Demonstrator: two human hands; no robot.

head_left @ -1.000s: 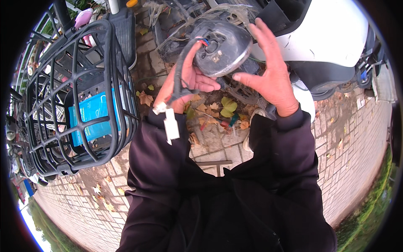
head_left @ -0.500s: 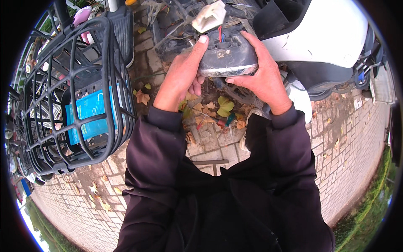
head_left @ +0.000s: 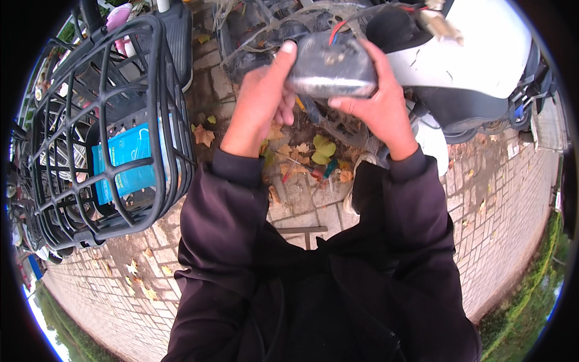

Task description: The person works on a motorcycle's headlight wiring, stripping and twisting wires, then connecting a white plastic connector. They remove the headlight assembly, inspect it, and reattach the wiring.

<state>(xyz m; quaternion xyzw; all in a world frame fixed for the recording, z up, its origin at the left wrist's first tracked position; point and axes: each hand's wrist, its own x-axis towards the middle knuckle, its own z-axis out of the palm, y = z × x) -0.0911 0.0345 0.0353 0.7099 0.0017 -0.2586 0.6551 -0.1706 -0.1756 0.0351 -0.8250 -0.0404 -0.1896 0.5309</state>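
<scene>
A dark grey rounded lamp housing (head_left: 332, 60) with a shiny rim along its near edge is held up between both hands, blurred by motion. My left hand (head_left: 260, 102) grips its left side, thumb on top and the other fingers curled below. Closed round the right end is my right hand (head_left: 386, 99), its thumb along the near edge. Red and blue wires (head_left: 338, 29) come out of the housing's top. The red one runs right toward a whitish plastic piece (head_left: 441, 25), also blurred, above the white body panel.
A black plastic basket (head_left: 99, 172) holding a blue packet (head_left: 128, 158) stands at left. Beyond the housing lie the vehicle's dirty frame parts and a white body panel (head_left: 476, 54). Below, dry leaves (head_left: 324, 151) and a screwdriver-like tool (head_left: 291, 169) lie on the brick paving (head_left: 325, 217).
The housing has shifted slightly up and right with both hands still on it. The whitish piece has swung from above the housing to the far right, stretching the wires out.
</scene>
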